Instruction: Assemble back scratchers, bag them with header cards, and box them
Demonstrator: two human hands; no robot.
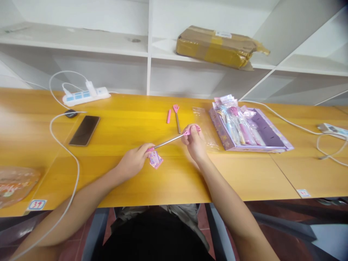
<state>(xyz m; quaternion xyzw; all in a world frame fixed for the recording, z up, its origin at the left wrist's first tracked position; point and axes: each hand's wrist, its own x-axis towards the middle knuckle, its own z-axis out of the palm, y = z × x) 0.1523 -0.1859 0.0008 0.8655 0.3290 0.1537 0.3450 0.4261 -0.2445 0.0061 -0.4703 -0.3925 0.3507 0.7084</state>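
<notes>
A telescopic back scratcher [169, 141] with a silver rod stretches between my two hands above the table. My left hand [133, 161] is closed round its pink handle, and a small pink printed card [156, 160] hangs just below those fingers. At the other end, my right hand [195, 141] is closed on the pink claw head, which partly shows between the fingers. Beyond the hands lie a second pink-headed back scratcher [177, 117] with a bare rod and, beside it, a separate pink handle [169, 116].
A purple box [261, 148] of bagged back scratchers stands to the right, next to a clear plastic wrapper [205, 127]. On the left are a phone [84, 131], a power strip [86, 96] and a loose white cable [77, 166]. A taped carton [214, 47] sits on the shelf.
</notes>
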